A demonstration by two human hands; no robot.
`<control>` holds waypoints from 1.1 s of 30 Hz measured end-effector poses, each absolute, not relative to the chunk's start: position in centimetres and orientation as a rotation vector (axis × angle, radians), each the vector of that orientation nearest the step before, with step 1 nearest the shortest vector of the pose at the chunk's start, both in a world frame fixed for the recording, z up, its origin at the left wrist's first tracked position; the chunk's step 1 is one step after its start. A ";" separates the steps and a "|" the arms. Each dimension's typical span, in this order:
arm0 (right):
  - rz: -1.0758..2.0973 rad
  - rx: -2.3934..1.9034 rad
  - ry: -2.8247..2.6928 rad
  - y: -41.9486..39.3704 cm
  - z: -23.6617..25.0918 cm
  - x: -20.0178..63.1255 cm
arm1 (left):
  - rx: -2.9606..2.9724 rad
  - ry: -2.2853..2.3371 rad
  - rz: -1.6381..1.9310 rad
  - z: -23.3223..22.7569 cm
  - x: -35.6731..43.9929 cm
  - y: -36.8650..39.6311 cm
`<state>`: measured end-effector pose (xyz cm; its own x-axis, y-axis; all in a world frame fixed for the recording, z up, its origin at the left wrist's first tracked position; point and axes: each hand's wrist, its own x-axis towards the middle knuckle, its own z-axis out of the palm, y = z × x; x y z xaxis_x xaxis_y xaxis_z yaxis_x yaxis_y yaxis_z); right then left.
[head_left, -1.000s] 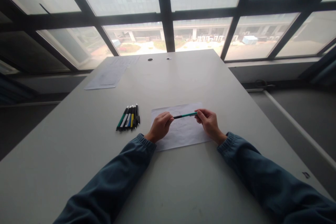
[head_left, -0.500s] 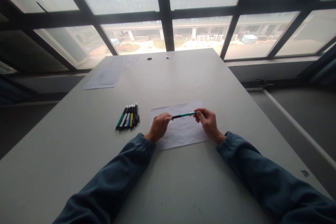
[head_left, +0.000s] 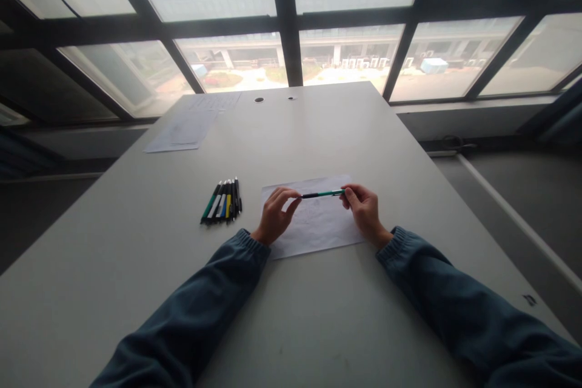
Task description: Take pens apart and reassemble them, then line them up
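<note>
A green pen [head_left: 324, 194] with a black grip lies level between my hands, above a sheet of white paper [head_left: 313, 236] that bears faint marks. At the clip end, my right hand [head_left: 365, 209] is closed on the pen between thumb and fingers. My left hand [head_left: 274, 213] pinches the tip end with thumb and fingertips, its other fingers bent behind. To the left of the paper lies a row of several pens [head_left: 221, 201], side by side, in green, white, blue, yellow and black.
More printed sheets [head_left: 182, 130] lie at the far left of the white table [head_left: 300, 139]. Two round holes are near its far edge. A small dark mark or object [head_left: 529, 300] is by the right edge. Windows rise behind the table.
The pen and my right hand have shifted slightly up and to the right. My left hand's fingers have straightened from a tighter curl and are at the pen's tip. The row of pens is unchanged.
</note>
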<state>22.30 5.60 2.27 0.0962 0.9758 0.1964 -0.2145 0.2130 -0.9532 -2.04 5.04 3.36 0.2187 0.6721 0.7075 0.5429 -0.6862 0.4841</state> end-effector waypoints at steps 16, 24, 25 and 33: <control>1.126 -0.910 -1.109 5.4 2.5 22.2 | 2.341 1.210 1.383 3.2 -2.2 5.1; 1.132 -0.912 -1.099 5.5 2.5 22.2 | 2.274 1.194 1.313 2.9 -2.5 5.2; 1.133 -0.910 -1.094 5.5 2.5 22.2 | 2.261 1.188 1.324 2.9 -2.5 5.3; 1.137 -0.902 -1.079 5.5 2.4 22.1 | 2.347 1.235 1.473 3.4 -2.2 5.1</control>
